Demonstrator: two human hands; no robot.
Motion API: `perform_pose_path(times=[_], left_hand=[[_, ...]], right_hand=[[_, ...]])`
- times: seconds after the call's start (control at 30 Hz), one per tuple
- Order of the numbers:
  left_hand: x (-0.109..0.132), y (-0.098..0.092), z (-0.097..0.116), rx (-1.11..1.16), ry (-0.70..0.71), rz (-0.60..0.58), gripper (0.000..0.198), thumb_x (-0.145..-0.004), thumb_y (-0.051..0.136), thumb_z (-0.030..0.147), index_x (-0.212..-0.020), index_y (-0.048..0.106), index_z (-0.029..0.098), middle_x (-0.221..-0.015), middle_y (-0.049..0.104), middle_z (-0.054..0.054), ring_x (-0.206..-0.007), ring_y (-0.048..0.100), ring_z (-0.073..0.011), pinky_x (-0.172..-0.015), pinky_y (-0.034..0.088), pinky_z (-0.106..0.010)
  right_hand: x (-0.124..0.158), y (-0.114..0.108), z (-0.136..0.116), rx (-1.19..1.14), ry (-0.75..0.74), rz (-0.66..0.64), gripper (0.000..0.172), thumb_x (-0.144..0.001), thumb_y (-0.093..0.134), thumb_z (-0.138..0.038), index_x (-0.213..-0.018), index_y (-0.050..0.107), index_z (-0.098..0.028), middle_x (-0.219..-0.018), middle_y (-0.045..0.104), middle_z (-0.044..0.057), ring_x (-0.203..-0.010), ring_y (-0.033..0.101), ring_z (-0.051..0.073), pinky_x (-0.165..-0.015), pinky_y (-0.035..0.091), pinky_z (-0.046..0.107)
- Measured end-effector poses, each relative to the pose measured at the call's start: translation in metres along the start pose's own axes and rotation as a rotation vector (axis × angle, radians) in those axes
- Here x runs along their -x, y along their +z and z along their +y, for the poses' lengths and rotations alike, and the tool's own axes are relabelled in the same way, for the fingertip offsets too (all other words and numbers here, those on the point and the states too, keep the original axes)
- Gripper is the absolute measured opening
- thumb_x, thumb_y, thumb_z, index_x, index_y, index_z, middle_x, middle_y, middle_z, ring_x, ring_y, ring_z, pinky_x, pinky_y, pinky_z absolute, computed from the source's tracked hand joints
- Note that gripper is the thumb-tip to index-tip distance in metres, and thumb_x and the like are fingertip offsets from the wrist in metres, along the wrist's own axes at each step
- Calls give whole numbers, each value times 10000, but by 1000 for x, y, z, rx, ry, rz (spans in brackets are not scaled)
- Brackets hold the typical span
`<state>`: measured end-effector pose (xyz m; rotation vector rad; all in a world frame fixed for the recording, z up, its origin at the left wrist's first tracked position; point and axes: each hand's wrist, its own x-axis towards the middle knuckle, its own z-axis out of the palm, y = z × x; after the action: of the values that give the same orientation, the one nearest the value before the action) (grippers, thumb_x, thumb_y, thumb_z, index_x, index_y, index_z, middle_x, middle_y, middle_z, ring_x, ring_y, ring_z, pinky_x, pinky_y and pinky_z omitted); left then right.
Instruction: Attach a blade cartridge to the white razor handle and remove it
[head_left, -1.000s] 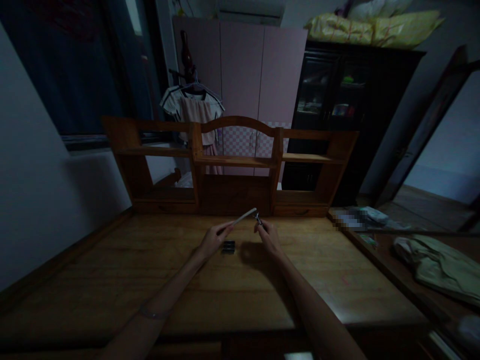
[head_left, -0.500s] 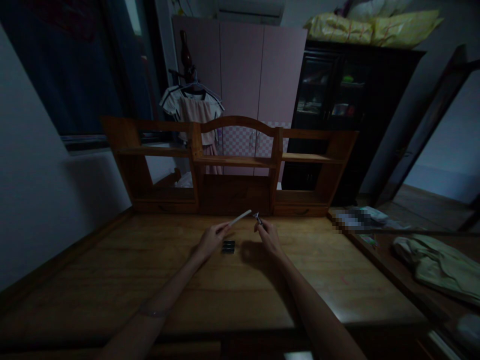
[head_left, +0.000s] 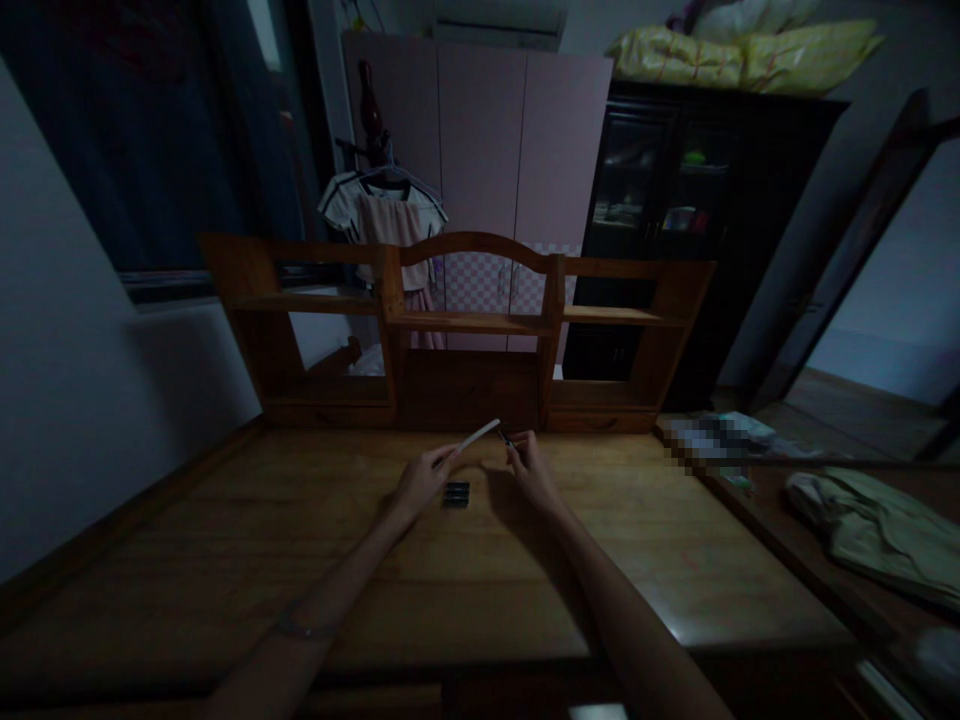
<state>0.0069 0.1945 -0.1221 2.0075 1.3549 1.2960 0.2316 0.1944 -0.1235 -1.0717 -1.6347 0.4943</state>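
Observation:
Over the middle of the wooden desk [head_left: 315,560], my left hand [head_left: 421,482] is closed around one end of a slim, pale stick [head_left: 480,433]. The stick slants up to the right, and its exact kind is too dim to tell. Facing it, my right hand [head_left: 534,474] pinches a small dark and silver tool that looks like a razor [head_left: 506,438]. The razor's tip is right at the stick's far end; whether they touch I cannot tell. Just below my left fingers, a small group of dark, striped pieces [head_left: 457,494] lies on the desk, in short rows.
A wooden shelf unit [head_left: 472,322] stands along the desk's back edge. Beyond the right edge lie plastic packets [head_left: 739,432] and a pale green cloth bag [head_left: 870,530]. A wall [head_left: 142,400] borders the left side. Farther back are pink wardrobe doors [head_left: 480,150] and hanging clothes [head_left: 386,225].
My right hand has turned the razor, so its head now points up and left toward the stick's end. The stick has shifted slightly left; my left hand is nearly still.

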Motion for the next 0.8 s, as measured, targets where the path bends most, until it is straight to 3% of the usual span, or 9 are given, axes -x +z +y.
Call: perform_pose_path(times=[0.33, 0.6, 0.8], left_hand=[[1, -3, 7, -53, -9, 24, 391, -842, 463, 455, -1077, 651, 205, -1053, 671, -49, -979, 612, -231, -847, 468, -316], [3, -3, 9, -96, -15, -18, 390, -842, 452, 461, -1061, 660, 215, -1048, 673, -49, -973, 612, -240, -840, 461, -311], [3, -1, 10, -90, -20, -7, 391, -839, 457, 465, -1063, 660, 217, -1045, 674, -48, -963, 616, -240, -844, 461, -317]], right_hand=[[-1, -3, -2, -76, 130, 70, 306, -778, 560, -419, -904, 652, -156, -694, 648, 72, -621, 612, 211, -525, 453, 272], [-3, -7, -4, -212, 180, 203, 337, -777, 579, -451, -911, 584, -141, -715, 655, 71, -637, 648, 205, -558, 515, 287], [-1, -8, -13, -348, 159, 167, 381, -755, 611, -513, -822, 580, -139, -698, 665, 89, -668, 663, 223, -611, 548, 325]])
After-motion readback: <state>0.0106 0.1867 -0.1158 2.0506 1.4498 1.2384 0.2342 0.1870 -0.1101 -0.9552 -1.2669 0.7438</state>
